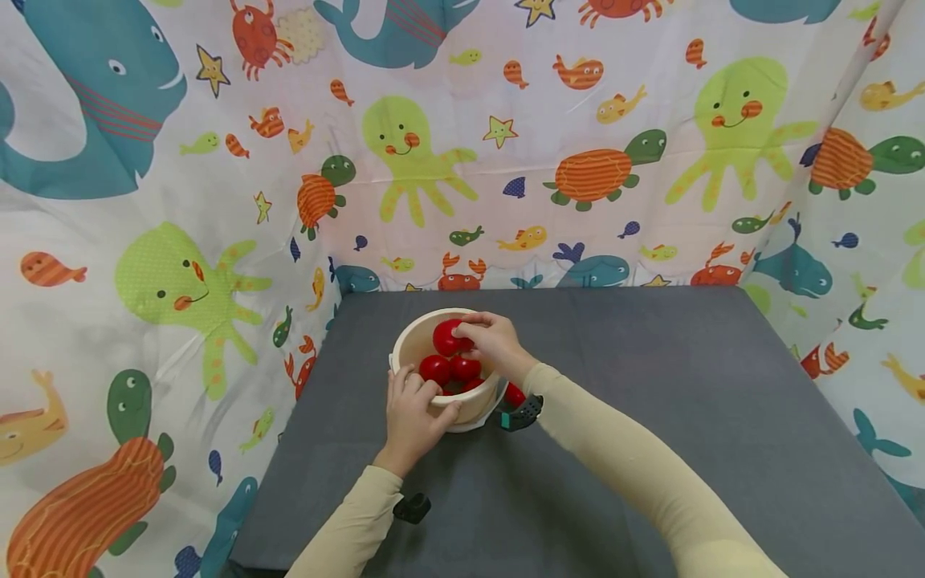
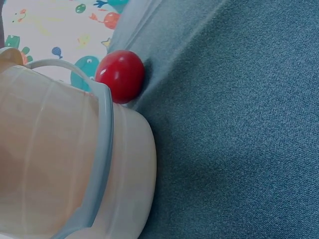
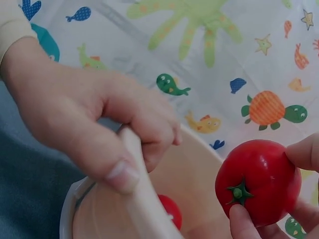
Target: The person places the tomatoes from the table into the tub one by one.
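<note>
A cream bucket [image 1: 413,337] with a pale handle [image 2: 103,144] stands on the table, several red tomatoes [image 1: 435,369] inside. My left hand [image 1: 415,409] grips its near rim; the right wrist view shows the thumb outside and fingers curled over the inside. Over the bucket's opening, my right hand [image 1: 497,345] holds a red tomato [image 3: 256,181] with a green stem between thumb and fingers. Another tomato [image 2: 121,76] lies on the table beside the bucket's base, partly hidden by the right wrist in the head view.
A dark grey cloth covers the table [image 1: 650,361]. Behind and at both sides hangs a white curtain [image 1: 462,80] printed with sea animals. Each wrist wears a black strapped device [image 1: 522,413].
</note>
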`<state>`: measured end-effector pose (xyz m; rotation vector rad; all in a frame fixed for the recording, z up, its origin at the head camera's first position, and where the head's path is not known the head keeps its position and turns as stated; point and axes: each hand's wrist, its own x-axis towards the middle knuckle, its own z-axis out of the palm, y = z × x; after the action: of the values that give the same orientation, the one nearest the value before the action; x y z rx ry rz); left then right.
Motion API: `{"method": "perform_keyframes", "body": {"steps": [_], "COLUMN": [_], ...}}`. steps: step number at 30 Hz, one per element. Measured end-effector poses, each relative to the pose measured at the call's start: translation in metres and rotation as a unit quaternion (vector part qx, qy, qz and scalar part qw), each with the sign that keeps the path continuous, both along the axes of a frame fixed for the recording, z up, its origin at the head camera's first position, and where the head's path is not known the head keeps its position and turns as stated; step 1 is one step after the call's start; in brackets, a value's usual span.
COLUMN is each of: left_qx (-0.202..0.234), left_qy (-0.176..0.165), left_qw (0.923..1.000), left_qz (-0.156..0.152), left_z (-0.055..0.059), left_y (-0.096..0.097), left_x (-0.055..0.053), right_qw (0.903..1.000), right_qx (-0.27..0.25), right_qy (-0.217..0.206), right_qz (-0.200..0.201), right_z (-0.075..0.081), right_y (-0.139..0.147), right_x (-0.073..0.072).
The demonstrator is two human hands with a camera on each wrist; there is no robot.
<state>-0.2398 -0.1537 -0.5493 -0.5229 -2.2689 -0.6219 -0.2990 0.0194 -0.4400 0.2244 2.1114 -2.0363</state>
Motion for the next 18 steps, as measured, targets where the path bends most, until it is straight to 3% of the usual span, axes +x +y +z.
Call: {"method": "perform_keyframes", "body": {"steps": [6, 18], "left_qx": [-0.005, -0.004], "left_qy": [-0.017, 0.001], "left_qw": [0.9998, 1.0000], "left_qz": [0.007, 0.002], "left_z": [0.0003, 0.0018], "left_y": [0.0011, 0.0013], "left_x": [0.0006, 0.0001], "right_qw": [0.9996, 0.9993], "right_qx": [0.025, 0.035], "right_qy": [-0.007, -0.002], "right_qz": [0.003, 0.011], "right_z": [-0.0083, -0.0092], "right_y": [-0.0023, -0.0020], "right_x": [-0.0008, -0.0012]}}
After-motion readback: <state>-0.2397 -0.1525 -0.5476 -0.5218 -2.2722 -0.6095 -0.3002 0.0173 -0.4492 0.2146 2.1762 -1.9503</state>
